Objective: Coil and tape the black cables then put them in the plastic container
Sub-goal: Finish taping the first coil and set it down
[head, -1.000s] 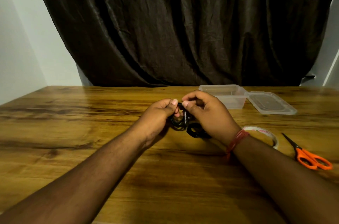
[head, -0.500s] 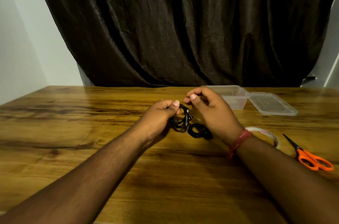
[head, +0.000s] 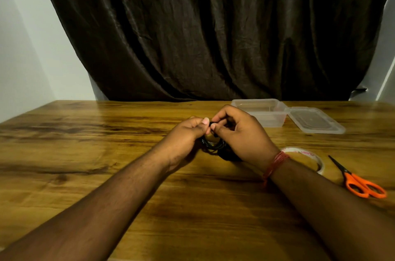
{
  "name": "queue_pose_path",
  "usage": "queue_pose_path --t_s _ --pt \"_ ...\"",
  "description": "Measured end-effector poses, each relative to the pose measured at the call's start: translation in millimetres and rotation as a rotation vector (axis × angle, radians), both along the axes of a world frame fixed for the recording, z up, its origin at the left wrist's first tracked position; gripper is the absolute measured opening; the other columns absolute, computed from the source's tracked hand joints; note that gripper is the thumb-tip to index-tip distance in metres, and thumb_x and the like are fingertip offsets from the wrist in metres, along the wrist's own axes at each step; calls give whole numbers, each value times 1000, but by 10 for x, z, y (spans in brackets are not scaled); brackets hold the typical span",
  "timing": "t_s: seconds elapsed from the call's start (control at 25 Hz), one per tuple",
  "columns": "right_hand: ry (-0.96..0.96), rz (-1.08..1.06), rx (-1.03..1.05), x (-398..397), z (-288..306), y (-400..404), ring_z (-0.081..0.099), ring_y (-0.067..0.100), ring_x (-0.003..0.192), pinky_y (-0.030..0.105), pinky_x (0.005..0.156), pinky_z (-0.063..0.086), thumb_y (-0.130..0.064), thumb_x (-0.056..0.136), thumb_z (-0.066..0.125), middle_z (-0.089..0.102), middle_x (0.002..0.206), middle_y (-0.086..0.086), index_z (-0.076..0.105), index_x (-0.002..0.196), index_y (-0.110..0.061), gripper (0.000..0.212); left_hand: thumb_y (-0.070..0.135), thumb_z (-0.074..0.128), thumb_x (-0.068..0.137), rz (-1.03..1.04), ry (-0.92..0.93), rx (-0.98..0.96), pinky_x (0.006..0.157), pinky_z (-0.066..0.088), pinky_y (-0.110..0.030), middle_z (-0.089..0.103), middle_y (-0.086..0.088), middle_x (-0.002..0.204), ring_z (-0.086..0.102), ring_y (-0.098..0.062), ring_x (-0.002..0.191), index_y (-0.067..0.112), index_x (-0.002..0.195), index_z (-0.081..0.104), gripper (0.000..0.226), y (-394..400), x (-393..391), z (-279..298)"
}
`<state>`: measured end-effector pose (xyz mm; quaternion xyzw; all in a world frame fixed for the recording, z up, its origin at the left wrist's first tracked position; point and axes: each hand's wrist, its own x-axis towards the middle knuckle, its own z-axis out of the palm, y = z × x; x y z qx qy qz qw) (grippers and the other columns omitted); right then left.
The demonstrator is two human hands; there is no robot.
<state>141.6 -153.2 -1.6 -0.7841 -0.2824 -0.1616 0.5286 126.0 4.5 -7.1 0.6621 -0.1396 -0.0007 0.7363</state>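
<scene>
table (head: 106, 154): glossy wood | container (head: 275, 120): clear plastic | curtain (head: 213, 36): sheeny cloth

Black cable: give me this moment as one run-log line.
stage: coiling | left hand: grips black cable | right hand: pinches cable end | tape roll: untouched | plastic container: open, no cable visible inside

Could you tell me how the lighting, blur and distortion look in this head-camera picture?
Head view: dim, warm light with soft glare on the wooden table; the left hand and right hand are slightly motion-blurred over the black cable, which is lost in shadow; wide-angle bending bows the curtain edges; the orange scissors stay fairly sharp.
</scene>
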Motion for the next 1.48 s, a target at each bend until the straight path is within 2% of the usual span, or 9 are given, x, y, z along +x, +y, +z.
queue_pose_path --t_s 0.16,0.44,0.68,0.8,0.92,1.16,1.28,1.36,1.48 --pt "23 4 48 13 7 19 69 10 76 34 73 58 -15 90 66 72 78 -8 63 85 -26 13 19 42 102 -59 -22 -23 71 50 -27 71 -2 78 66 -11 74 18 69 74 46 15 -29 32" --pt "14 -5 69 59 -41 0 68 15 80 44 77 58 -18 89 67 70 82 -3 64 87 -28 10 16 44 98 -75 18 -74 71 45 -28 64 0 72 57 -11 70 12 75 65 32 38 -6 33" --pt "44 8 5 137 156 -242 63 1 92 16 80 49 -23 92 65 67 97 -11 67 106 -32 16 15 46 100 12 35 -20 75 45 -28 61 -11 89 57 -16 80 -1 102 59 21 95 15 43" --pt "-25 -282 -337 166 371 -623 58 -1 82 15 65 41 -30 93 63 63 86 -13 65 96 -28 4 18 48 100 51 58 46 75 46 -25 72 0 83 65 -7 78 5 102 65 21 85 -5 45" --pt "47 -458 -771 130 430 -938 61 15 83 27 64 41 -36 92 62 64 81 -5 64 86 -22 15 20 48 101 111 94 57 75 43 -23 73 4 83 64 -4 78 6 111 64 23 73 -17 49" --pt "9 -79 -277 -136 238 -308 61 1 85 12 68 46 -33 89 67 66 95 -12 65 107 -29 19 13 46 101 105 94 68 62 49 -13 63 -2 87 59 -5 73 11 86 62 22 -2 -97 87" --pt "-4 6 -335 -134 83 -157 61 1 84 14 73 47 -21 85 73 67 97 -13 66 116 -31 34 10 41 102 9 40 39 95 48 -43 54 -17 99 56 -29 96 4 84 54 24 -34 -116 81" --pt "17 27 -282 -98 65 -172 59 -1 81 13 74 48 -17 83 75 66 94 -17 69 111 -33 33 11 41 102 -16 14 57 96 44 -51 45 -15 103 49 -30 99 5 80 52 25 -18 -109 80" --pt "15 25 -322 -32 89 -219 57 2 76 19 71 49 -24 80 78 59 90 -16 71 95 -32 18 10 41 102 -47 13 51 75 45 -29 50 -12 86 52 -23 83 10 78 53 27 -15 -124 76"
